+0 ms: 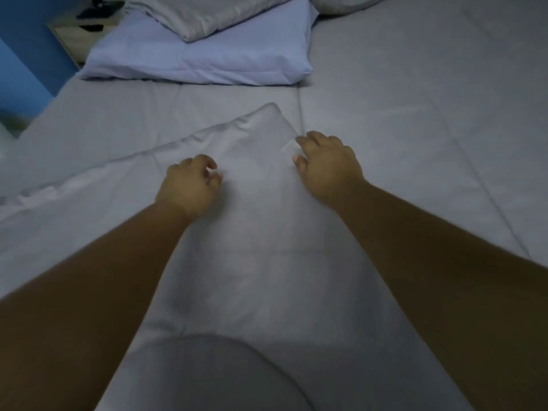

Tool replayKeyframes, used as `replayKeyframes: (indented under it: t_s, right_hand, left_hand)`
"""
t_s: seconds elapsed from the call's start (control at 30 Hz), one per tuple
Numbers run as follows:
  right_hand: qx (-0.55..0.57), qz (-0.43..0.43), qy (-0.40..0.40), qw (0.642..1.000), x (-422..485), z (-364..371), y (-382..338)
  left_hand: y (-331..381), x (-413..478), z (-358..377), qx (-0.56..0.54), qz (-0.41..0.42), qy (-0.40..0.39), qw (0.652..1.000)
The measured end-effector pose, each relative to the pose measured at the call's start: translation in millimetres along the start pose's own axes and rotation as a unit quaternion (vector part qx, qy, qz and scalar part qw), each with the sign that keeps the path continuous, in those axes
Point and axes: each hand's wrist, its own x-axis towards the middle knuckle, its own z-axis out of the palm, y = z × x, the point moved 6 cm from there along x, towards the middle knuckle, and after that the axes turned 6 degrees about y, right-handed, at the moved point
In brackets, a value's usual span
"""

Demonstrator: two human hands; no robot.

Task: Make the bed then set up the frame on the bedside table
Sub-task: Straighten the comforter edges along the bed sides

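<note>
A pale grey blanket lies over the bed's grey sheet, one corner pointing toward the pillows. My left hand hovers on the blanket just behind that corner, fingers loosely curled with nothing visibly in them. At the corner's right edge sits my right hand, fingers bent, thumb on the fabric; whether it grips the edge is unclear. The wooden bedside table stands at the top left with dark, blurred items on it; no frame can be made out.
A lavender pillow lies at the head of the bed with a grey pillow on top. More grey bedding sits at the top right. A blue wall borders the bed's left side.
</note>
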Motion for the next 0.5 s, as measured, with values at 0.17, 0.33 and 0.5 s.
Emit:
replayKeyframes:
  t_s: [0.17,0.33,0.5]
  right_hand:
    - [0.002,0.037,-0.025,0.999,29,24,21]
    - [0.050,0.034,-0.072,0.996,33,72,38]
    - [0.058,-0.004,0.009,0.998,26,104,42]
  left_hand:
    - [2,68,26,0.020,0.039,-0.001,0.999]
    - [5,106,51,0.052,0.098,0.026,0.993]
    - [-26,115,90,0.087,0.051,-0.020,0.995]
